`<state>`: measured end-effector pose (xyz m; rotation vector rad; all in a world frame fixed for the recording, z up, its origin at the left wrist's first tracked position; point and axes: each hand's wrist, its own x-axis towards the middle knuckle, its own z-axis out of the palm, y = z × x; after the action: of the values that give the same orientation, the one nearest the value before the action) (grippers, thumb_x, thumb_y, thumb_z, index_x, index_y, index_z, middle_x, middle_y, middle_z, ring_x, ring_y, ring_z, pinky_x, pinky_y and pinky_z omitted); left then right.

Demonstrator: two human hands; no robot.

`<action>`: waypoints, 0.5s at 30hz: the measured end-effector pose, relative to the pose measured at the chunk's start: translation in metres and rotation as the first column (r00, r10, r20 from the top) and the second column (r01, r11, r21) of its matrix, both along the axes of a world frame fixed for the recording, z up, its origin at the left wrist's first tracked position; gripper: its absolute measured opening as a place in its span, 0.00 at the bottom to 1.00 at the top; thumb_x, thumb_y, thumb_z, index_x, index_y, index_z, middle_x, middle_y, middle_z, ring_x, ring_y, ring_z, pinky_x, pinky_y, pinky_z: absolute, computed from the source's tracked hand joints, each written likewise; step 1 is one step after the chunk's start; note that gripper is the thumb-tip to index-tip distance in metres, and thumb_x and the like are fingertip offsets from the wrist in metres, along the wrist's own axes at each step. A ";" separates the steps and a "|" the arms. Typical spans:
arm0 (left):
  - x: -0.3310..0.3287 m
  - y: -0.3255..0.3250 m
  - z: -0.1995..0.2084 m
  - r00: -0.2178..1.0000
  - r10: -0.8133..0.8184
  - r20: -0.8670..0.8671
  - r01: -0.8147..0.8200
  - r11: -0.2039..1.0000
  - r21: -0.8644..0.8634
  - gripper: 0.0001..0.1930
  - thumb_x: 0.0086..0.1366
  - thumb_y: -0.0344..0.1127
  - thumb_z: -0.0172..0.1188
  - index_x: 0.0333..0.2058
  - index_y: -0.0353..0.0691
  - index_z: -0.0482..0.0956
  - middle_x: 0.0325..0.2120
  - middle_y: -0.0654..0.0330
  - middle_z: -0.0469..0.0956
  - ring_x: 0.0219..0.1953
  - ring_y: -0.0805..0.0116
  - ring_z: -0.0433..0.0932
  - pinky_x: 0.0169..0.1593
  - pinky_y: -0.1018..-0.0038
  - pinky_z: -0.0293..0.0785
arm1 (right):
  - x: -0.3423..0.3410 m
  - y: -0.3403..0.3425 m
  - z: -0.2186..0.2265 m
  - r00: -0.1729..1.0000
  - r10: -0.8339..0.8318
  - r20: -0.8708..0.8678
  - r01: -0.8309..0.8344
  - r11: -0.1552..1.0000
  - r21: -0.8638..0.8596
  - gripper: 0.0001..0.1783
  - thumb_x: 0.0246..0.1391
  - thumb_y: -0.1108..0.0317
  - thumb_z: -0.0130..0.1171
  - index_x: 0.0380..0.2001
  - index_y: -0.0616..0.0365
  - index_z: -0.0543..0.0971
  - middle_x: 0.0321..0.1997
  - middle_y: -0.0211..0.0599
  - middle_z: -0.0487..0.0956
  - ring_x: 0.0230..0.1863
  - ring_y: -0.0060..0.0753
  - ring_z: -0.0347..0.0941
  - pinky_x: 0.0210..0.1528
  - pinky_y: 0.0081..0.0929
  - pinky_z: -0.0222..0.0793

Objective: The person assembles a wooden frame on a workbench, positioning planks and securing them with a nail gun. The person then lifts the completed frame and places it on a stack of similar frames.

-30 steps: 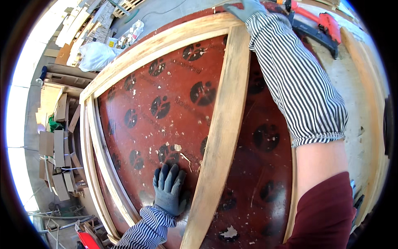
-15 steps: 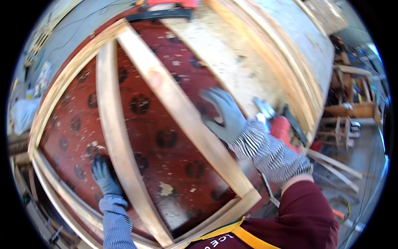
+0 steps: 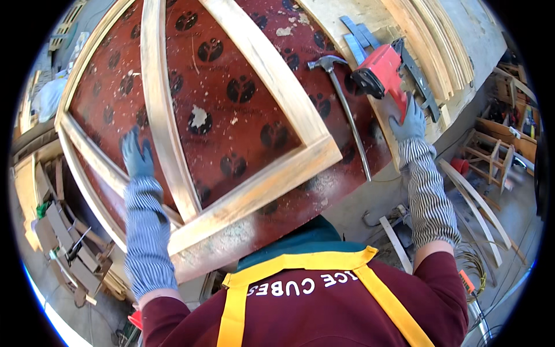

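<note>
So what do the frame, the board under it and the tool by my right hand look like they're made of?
Frame: pale bare wood, visible grain, unpainted. Board: dark red coated panel, probably film-faced plywood, dusty. Tool at the right hand: red body, likely plastic, with dark metal parts.

frame: pale wooden frame (image 3: pixel 243 110) lies on the red patterned bench (image 3: pixel 231 121)
hammer: steel claw hammer (image 3: pixel 346 110) right of the frame
nailer: red nail gun (image 3: pixel 384 75) right of the hammer
</note>
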<state>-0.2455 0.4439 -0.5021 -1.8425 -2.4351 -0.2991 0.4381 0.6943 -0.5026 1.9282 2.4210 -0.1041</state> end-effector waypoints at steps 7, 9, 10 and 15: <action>0.152 -0.208 0.044 0.990 -0.001 0.139 0.027 0.982 -0.188 0.44 0.50 0.49 0.69 0.62 0.36 0.61 0.61 0.49 0.62 0.64 0.44 0.58 0.65 0.54 0.54 | -0.002 0.070 0.007 0.974 -0.223 0.025 0.209 0.860 -0.466 0.62 0.40 0.57 0.67 0.70 0.49 0.37 0.57 0.57 0.72 0.55 0.56 0.71 0.58 0.42 0.65; 0.171 -0.222 0.065 0.992 0.086 0.091 -0.056 0.955 -0.292 0.49 0.45 0.53 0.72 0.63 0.37 0.60 0.62 0.49 0.60 0.65 0.44 0.56 0.65 0.54 0.53 | -0.017 0.070 0.026 0.984 -0.173 0.043 0.173 0.875 -0.452 0.62 0.38 0.62 0.67 0.70 0.47 0.37 0.53 0.58 0.74 0.51 0.58 0.73 0.57 0.43 0.66; 0.172 -0.225 0.070 0.990 0.111 0.088 -0.074 0.936 -0.345 0.51 0.44 0.54 0.73 0.63 0.37 0.59 0.62 0.49 0.60 0.65 0.45 0.55 0.65 0.54 0.52 | -0.004 0.065 0.023 1.000 -0.022 -0.022 0.016 0.964 -0.264 0.59 0.39 0.63 0.66 0.70 0.49 0.40 0.54 0.58 0.74 0.52 0.58 0.73 0.57 0.42 0.66; 0.163 -0.228 0.073 0.984 0.126 0.122 -0.070 0.920 -0.385 0.47 0.46 0.54 0.71 0.61 0.38 0.62 0.62 0.52 0.61 0.66 0.47 0.54 0.67 0.54 0.50 | 0.053 0.027 0.059 0.947 0.176 -0.270 -0.230 0.956 -0.184 0.48 0.41 0.68 0.61 0.67 0.58 0.54 0.60 0.55 0.69 0.61 0.50 0.66 0.60 0.37 0.64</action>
<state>-0.0824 0.2163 -0.4290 -1.8791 -2.8421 0.0558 0.4915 0.7209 -0.4440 1.6497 2.6191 -0.6096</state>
